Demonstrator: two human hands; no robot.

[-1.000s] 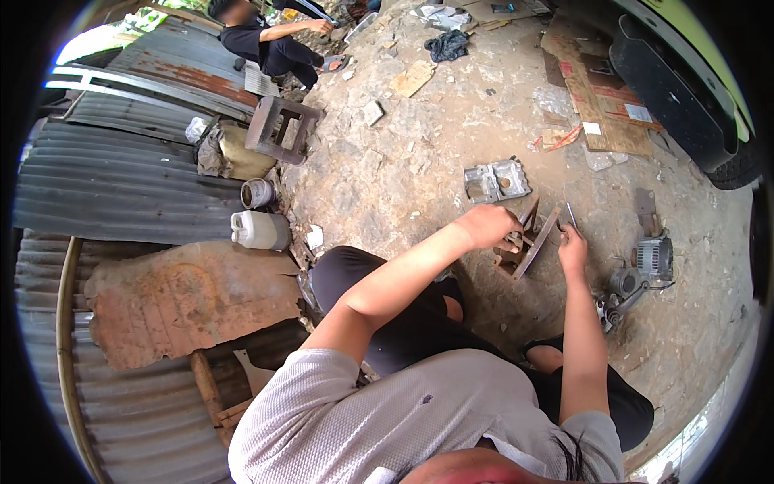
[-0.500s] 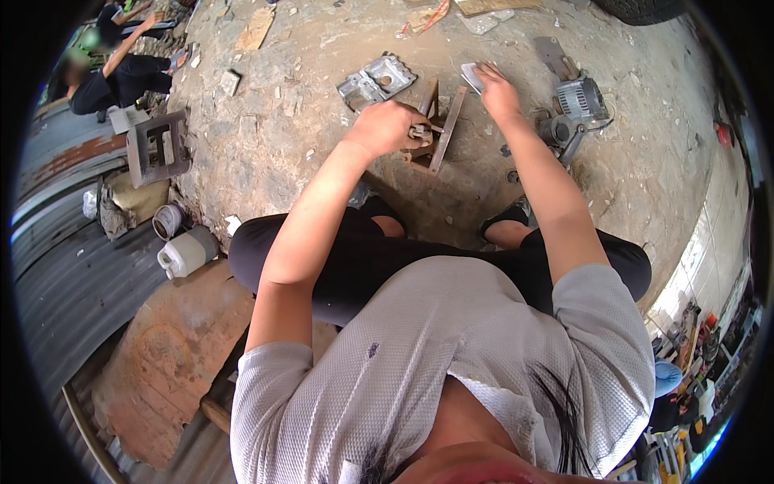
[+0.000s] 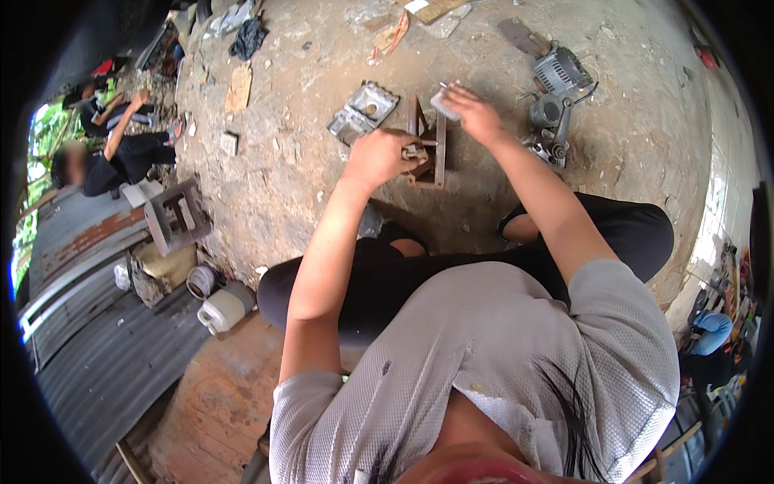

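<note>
My left hand [image 3: 377, 158] is closed around a small, worn metal piece [image 3: 414, 153] at the left side of a rusty brown metal frame [image 3: 439, 153]. That frame stands on the ground in front of my feet, and my fingers hide part of the piece. Beyond the frame, to its right, my right hand [image 3: 474, 114] is raised with its fingers pressed on a flat whitish pad [image 3: 444, 106]. A thin tip shows beside its fingertips; its kind is too small to tell. A silver cast metal housing [image 3: 363, 111] lies just past my left hand.
To the right lie a finned motor-like part [image 3: 562, 71], a dark cylindrical part [image 3: 546, 111] and a metal arm-shaped part [image 3: 558, 143]. At left are a white jug [image 3: 226, 307], a grey metal frame [image 3: 177, 218] and corrugated sheets [image 3: 109, 335]. Another person [image 3: 121, 153] sits far left.
The whole view has shifted and turned slightly. My right hand with the pad has come a little closer to the brown frame. My left hand keeps its hold.
</note>
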